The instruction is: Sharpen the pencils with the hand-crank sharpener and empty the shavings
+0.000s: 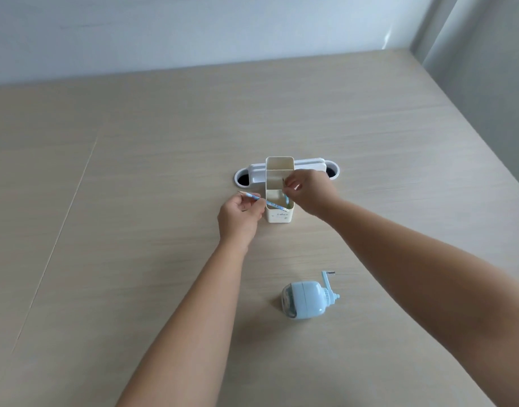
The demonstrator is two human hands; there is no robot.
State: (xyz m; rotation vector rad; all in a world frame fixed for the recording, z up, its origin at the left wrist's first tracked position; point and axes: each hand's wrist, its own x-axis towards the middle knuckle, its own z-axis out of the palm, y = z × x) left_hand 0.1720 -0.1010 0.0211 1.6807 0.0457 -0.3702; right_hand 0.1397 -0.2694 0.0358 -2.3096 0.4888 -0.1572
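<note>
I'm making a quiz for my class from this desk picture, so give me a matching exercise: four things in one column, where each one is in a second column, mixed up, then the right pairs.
Things
1. sharpener
2. pencil
3. pencil holder
4. cable cover

Places
A. set into the desk, behind the holder
B. held in the left hand, lying across the holder's near corner
C. alone on the desk, nearest the camera
D. standing upright between the two hands, right hand over it

Pairs: 1-C, 2-B, 3-D, 4-A

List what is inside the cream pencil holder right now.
A blue pencil stands in the pencil holder's nearest compartment, pinched by the right hand. The two farther compartments look empty; their floors are hidden.
</note>
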